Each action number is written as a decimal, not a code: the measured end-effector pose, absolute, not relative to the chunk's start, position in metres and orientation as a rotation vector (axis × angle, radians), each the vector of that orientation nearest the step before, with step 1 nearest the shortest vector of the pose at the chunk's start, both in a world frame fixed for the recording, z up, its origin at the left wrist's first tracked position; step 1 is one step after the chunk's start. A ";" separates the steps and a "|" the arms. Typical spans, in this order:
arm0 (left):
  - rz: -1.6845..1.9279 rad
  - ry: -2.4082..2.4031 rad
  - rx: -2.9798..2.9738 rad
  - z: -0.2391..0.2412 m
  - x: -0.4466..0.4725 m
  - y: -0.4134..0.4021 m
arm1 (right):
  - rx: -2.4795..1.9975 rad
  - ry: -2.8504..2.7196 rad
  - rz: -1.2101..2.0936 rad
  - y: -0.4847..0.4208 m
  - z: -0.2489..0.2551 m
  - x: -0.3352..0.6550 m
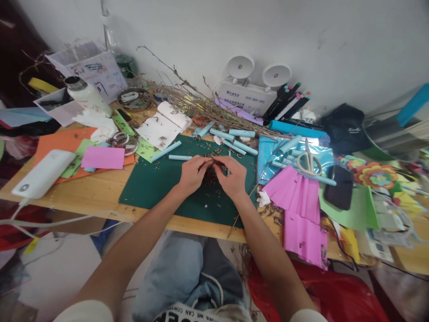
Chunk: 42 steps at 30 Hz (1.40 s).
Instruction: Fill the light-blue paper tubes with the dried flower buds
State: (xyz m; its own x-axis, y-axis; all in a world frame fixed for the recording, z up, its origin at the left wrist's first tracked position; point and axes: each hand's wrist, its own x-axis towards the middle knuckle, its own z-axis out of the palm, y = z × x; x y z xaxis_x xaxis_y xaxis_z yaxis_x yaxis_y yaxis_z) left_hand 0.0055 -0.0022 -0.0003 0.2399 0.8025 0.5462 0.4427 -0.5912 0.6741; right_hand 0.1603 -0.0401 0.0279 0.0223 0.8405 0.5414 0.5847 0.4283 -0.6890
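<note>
My left hand (192,172) and my right hand (233,176) meet over the dark green cutting mat (150,183), fingers pinched together around a small clump of dried brown plant bits (212,174). Both hands close on that clump from either side. Crumbs of the same dried matter lie scattered over the mat. Several light blue paper rolls (234,138) lie just beyond the hands. A long dry twig (250,194) runs past my right wrist toward the table edge.
Dry branches (187,96) sprawl along the back. Scissors (308,161) and a black phone (338,188) lie at right beside pink folded paper (296,201). A white power bank (43,172), a pink sheet (103,157), tape rolls and a bottle (85,96) sit left.
</note>
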 end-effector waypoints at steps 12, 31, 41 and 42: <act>1.248 1.104 2.318 0.004 0.004 -0.001 | -1.286 -1.617 0.193 -0.036 0.024 0.163; 1.133 1.401 2.395 0.005 -0.018 0.006 | -1.383 -1.869 0.453 -0.035 0.019 0.171; 1.274 0.981 2.269 0.003 0.001 -0.004 | -1.281 -1.121 0.896 -0.032 0.018 0.163; 1.289 0.989 2.242 0.003 0.002 -0.005 | -1.260 -1.112 0.921 -0.032 0.017 0.163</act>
